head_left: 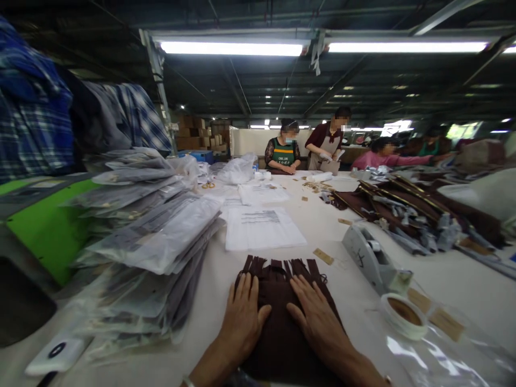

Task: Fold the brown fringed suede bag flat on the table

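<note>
Item, lower centre of the frame: dark brown fringed cloth [282,301] on the white table [355,279], pressed flat under left hand [242,317] and right hand [318,317], both spread wide, palms down, holding nothing. Smoothing likely goes best outward, keeping the fringe straight. Lower right: tape roll [404,314], tape dispenser [373,258]. Left: stacked bagged garments [157,242], crowding the cloth. Centre: printed sheet [262,228]. Upper centre: three co-workers [326,145].

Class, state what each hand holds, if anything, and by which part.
Nothing is gripped. The left hand and right hand lie flat, fingers spread, on the folded dark brown fringed cloth.
</note>
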The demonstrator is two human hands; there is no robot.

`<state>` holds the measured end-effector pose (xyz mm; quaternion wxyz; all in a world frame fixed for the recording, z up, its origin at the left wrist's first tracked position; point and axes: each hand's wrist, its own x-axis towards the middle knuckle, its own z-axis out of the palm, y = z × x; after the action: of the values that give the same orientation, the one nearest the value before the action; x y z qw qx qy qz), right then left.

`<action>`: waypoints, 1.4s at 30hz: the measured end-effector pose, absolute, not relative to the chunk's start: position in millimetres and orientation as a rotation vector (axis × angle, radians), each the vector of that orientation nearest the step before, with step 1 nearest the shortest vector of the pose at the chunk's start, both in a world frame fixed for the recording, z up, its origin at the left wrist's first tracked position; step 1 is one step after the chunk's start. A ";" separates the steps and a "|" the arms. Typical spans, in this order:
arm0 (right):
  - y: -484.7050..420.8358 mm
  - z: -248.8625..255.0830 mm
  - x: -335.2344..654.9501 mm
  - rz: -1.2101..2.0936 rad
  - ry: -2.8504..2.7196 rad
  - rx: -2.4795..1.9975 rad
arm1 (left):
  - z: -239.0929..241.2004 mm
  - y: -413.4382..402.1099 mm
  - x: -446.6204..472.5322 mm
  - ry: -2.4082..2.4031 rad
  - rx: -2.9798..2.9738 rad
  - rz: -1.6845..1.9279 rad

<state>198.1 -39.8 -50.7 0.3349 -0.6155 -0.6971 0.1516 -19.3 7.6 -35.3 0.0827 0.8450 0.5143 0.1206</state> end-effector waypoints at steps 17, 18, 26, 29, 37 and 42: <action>-33.7 -39.1 214.1 0.374 -2.043 -1.690 | 9.6 64.3 41.6 1.062 2.701 0.247; -34.1 -39.2 213.3 0.351 -2.070 -1.701 | 11.0 73.6 46.5 1.042 2.701 0.249; -32.3 -56.5 219.6 0.102 -2.170 -1.660 | 39.9 131.4 7.2 1.286 2.559 0.288; -32.3 -61.8 222.1 -0.049 -2.216 -1.600 | 34.3 123.2 2.6 1.253 2.544 0.153; -29.6 -62.4 227.3 -0.487 -2.192 -1.355 | 25.4 119.9 33.9 1.244 2.416 0.011; -29.2 -56.6 225.1 -0.540 -2.200 -1.367 | 17.4 137.6 30.7 1.335 2.168 0.179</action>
<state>225.1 -29.2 -56.6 0.2455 -0.5010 -0.8060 -0.1980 30.7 137.6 17.4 0.2905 0.8127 0.5006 0.0671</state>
